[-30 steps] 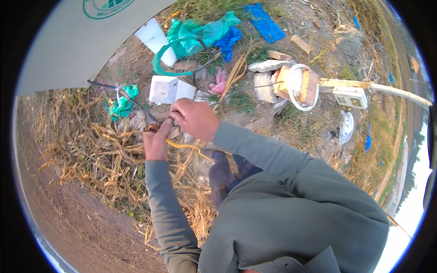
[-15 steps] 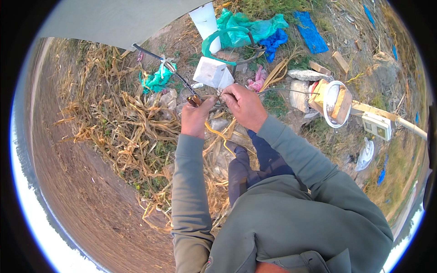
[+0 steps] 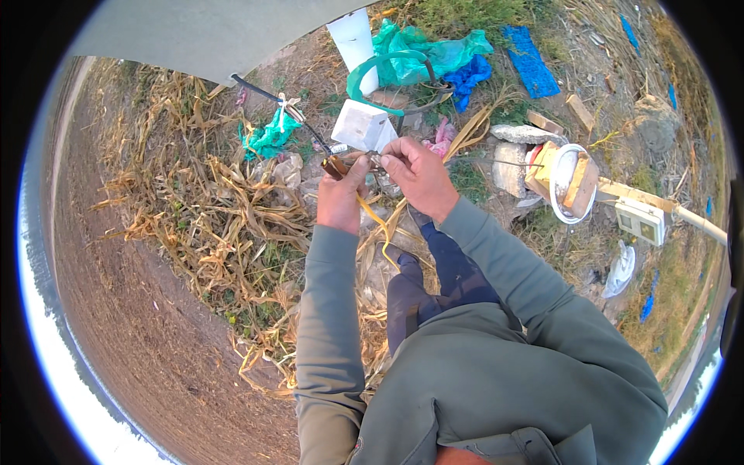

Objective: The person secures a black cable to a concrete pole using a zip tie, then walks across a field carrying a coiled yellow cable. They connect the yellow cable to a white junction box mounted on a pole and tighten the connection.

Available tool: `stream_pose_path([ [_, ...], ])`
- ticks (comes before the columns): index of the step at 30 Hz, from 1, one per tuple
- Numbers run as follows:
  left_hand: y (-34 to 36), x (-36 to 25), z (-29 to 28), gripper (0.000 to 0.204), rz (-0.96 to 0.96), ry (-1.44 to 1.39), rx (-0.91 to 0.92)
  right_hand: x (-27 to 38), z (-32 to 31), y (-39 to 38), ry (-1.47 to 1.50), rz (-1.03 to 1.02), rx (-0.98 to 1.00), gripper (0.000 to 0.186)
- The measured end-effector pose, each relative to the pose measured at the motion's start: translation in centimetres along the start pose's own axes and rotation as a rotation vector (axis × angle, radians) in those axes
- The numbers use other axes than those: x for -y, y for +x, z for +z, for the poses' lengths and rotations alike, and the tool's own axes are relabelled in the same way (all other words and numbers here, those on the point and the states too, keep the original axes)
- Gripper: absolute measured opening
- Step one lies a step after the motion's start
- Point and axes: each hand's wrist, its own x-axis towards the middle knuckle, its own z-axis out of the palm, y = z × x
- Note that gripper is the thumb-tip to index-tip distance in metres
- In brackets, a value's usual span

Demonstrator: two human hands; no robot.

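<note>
My left hand [image 3: 339, 200] is closed round the end of a dark cable [image 3: 316, 138] beside a brown-and-black piece [image 3: 335, 166] whose kind I cannot make out. The cable slants up to the grey panel. Close beside it, my right hand [image 3: 422, 178] pinches a thin dark wire [image 3: 477, 160], which stretches right toward the wooden post. Thumbs and fingers hide where cable and wire meet. From below my left hand a yellow cord [image 3: 380, 222] hangs toward my feet.
A large grey panel [image 3: 194, 35] covers the upper left. Ahead lie a white block [image 3: 360, 124], a green hoop [image 3: 356, 79] and green sheeting [image 3: 434, 62]. At right a wooden post [image 3: 620, 184] carries a white ring [image 3: 555, 182] and white box [image 3: 642, 221]. Dry stalks [image 3: 225, 209] cover the left.
The view has shifted slightly, and both hands sit a little further right in it. My left thumb has come up nearer to my right fingertips. Both hands keep their hold.
</note>
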Motion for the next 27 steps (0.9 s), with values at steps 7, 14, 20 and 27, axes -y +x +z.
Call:
stream_pose_path([
  [7,1.6,-1.0,-0.1,0.015,-0.124,-0.066,-0.069,0.0,0.1,0.0,0.192,0.147,0.097,0.018],
  [14,2.3,-1.8,0.4,0.018,-0.03,-0.011,-0.049,0.1,-0.2,0.3,0.132,0.037,0.069,0.02],
  [20,1.5,-1.3,0.6,0.016,0.028,0.03,-0.114,0.5,-1.4,1.1,0.271,0.149,0.232,0.023],
  [27,0.3,-0.4,0.4,0.016,-0.016,0.014,-0.088,1.3,-0.9,1.0,-0.437,-0.39,0.023,0.018],
])
